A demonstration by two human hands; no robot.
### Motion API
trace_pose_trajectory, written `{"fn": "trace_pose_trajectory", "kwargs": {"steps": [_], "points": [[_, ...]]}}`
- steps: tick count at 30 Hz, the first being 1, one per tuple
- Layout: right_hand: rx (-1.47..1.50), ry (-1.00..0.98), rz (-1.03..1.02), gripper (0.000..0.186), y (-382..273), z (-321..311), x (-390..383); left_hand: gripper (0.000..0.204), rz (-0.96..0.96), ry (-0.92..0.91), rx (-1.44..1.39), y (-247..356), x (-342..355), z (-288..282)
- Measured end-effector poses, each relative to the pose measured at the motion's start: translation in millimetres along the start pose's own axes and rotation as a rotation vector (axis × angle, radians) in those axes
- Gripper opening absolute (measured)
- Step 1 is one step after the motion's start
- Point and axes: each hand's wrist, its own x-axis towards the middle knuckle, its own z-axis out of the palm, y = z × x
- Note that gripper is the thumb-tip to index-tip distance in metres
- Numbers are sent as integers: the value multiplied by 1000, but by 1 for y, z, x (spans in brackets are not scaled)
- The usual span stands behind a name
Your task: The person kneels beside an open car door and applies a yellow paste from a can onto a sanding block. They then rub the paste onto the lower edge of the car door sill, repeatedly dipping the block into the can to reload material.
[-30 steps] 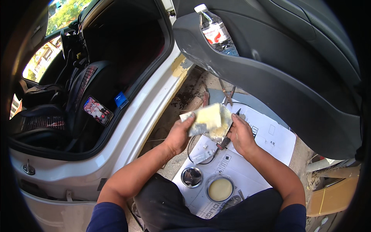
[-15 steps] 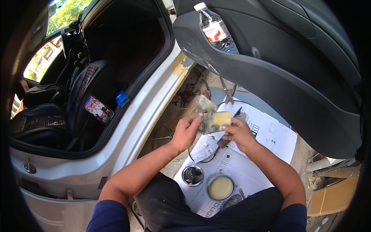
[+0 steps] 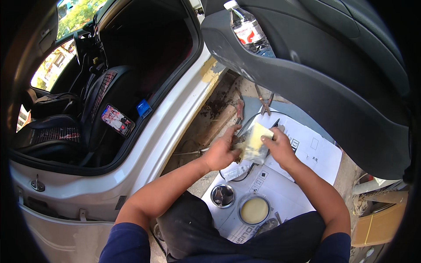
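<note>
My right hand [image 3: 282, 148] grips a flat, thin putty spreader [image 3: 255, 148], its thumb on the face; pale yellow putty covers the upper part and dark smudges mark the lower. My left hand [image 3: 220, 151] is closed on a second putty spreader [image 3: 239, 147], mostly hidden and smeared by motion, held against the first one's left side. Below them an open round can [image 3: 254, 210] of beige paste stands on a flattened white cardboard sheet [image 3: 289, 199]. Beside the can lies a round shiny metal lid [image 3: 222, 196]. A white tube [image 3: 235, 172] lies nearer my left hand.
To my left is the white car's sill [image 3: 175, 116], with a phone [image 3: 117, 120] and small blue box [image 3: 143, 108] inside. The black door panel [image 3: 315, 87] overhangs the right, holding a bottle [image 3: 250, 30]. Rusty pliers [image 3: 265, 105] lie beyond the cardboard; a brown carton [image 3: 379, 223] stands right.
The right spreader has turned more upright, its putty face tilted up. My left hand has moved slightly, and its spreader has dropped from above to beside the other. The whole view has shifted a little.
</note>
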Motion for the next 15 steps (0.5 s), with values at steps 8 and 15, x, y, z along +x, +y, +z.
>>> {"fn": "trace_pose_trajectory", "kwargs": {"steps": [8, 15], "points": [[246, 189, 316, 40, 44, -75, 13, 47, 127, 159, 239, -39, 0, -21], [208, -219, 509, 42, 10, -66, -32, 41, 229, -501, 901, -43, -3, 29]]}}
